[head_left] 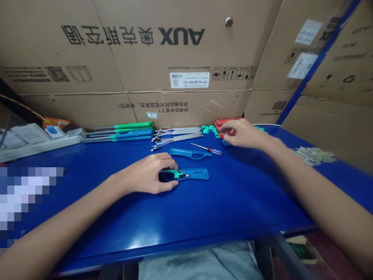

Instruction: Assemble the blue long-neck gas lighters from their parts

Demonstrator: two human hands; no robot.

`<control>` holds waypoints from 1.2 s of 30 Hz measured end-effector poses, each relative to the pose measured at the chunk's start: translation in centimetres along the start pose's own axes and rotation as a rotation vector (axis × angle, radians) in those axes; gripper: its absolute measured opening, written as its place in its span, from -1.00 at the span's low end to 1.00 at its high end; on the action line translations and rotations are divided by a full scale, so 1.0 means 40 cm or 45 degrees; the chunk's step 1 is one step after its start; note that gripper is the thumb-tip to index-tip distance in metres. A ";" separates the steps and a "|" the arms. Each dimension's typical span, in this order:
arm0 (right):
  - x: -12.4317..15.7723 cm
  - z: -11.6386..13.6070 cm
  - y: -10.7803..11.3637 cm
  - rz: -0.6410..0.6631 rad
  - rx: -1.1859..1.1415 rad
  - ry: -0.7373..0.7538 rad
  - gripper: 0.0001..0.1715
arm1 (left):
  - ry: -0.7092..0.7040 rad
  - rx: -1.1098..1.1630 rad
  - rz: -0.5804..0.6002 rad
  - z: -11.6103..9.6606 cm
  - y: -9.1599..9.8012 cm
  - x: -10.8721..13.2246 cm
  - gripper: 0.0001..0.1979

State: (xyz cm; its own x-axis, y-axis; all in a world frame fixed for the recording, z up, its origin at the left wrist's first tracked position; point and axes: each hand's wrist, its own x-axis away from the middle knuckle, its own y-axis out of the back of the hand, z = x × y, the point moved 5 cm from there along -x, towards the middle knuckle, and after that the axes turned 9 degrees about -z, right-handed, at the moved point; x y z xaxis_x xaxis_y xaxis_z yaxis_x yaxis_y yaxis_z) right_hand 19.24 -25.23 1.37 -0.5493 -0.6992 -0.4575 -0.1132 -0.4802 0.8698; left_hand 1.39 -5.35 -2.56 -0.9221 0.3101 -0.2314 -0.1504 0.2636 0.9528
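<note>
On the blue table, my left hand (153, 173) curls around a blue plastic handle shell (201, 174) lying flat. A green piece (176, 174) with a dark and metal tip sits in that shell, between thumb and fingers. A second blue handle shell (190, 154), with an oval opening, lies just behind it. My right hand (240, 133) reaches to the back of the table, its fingers bent onto red plastic parts (229, 122); a red part shows between thumb and fingers. A screwdriver (211, 149) with a clear and red handle lies between the hands.
Grey metal rods with wires (180, 134) and small green pieces (210, 129) lie at the back. Assembled-looking green and blue handled sticks (134, 130) lie to their left. A power strip (43, 142) stands far left, clear plastic pieces (314, 154) far right. Cardboard (140, 70) walls the back.
</note>
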 end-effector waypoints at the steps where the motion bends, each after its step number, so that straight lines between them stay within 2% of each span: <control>1: 0.003 -0.030 0.027 0.058 0.045 -0.112 -0.74 | 0.006 0.004 0.002 0.003 0.000 0.001 -0.68; 3: 0.025 -0.095 0.083 0.193 0.111 -0.341 -0.75 | 0.017 0.016 0.005 0.007 -0.002 0.003 -0.65; 5: 0.068 -0.160 0.135 0.242 0.202 -0.513 -0.79 | 0.036 0.028 -0.002 0.008 -0.003 0.002 -0.64; 8: 0.164 -0.251 0.170 0.344 0.410 -0.669 -0.81 | 0.034 0.041 0.007 0.007 -0.006 0.000 -0.68; 11: 0.269 -0.317 0.160 0.426 0.457 -0.808 -0.86 | 0.016 0.049 0.015 0.005 -0.008 -0.003 -0.68; 13: 0.317 -0.336 0.143 0.437 0.440 -0.803 -0.96 | 0.014 0.052 0.008 0.005 -0.008 -0.005 -0.67; 14: 0.333 -0.343 0.137 0.424 0.449 -0.799 -0.94 | 0.015 0.053 0.006 0.005 -0.008 -0.005 -0.67; 17: 0.356 -0.364 0.127 0.329 0.511 -0.813 -0.96 | 0.025 0.051 0.008 0.005 -0.008 -0.006 -0.65; 19: 0.360 -0.381 0.123 0.267 0.558 -0.843 -0.90 | 0.029 0.045 0.017 0.005 -0.008 -0.007 -0.65; 23: 0.361 -0.402 0.117 0.229 0.614 -0.927 -0.85 | 0.042 0.051 0.032 0.006 -0.009 -0.008 -0.63; 26: 0.355 -0.378 0.125 0.234 0.603 -0.950 -0.87 | 0.048 0.061 0.022 0.008 -0.011 -0.008 -0.63; 28: 0.345 -0.338 0.134 0.214 0.427 -0.977 -0.83 | 0.039 0.064 0.018 0.009 -0.012 -0.008 -0.64; 31: 0.311 -0.239 0.126 0.171 -0.403 -0.959 -0.75 | 0.025 0.072 0.011 0.008 -0.011 -0.009 -0.65; 33: 0.274 -0.159 0.105 0.234 -0.956 -0.909 -0.71 | 0.016 0.077 0.005 0.006 -0.009 -0.009 -0.65; 36: 0.193 -0.047 0.063 0.337 -1.369 -0.719 -0.69 | 0.016 0.061 0.013 0.003 -0.006 -0.007 -0.63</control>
State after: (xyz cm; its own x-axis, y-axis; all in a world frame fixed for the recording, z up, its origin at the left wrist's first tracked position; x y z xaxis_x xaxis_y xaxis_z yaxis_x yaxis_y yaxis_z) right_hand 16.26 -32.84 -0.32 -0.7611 -0.6431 0.0841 0.6446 -0.7355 0.2089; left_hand 1.72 -5.38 -2.74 -0.9279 0.3017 -0.2192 -0.1242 0.3040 0.9445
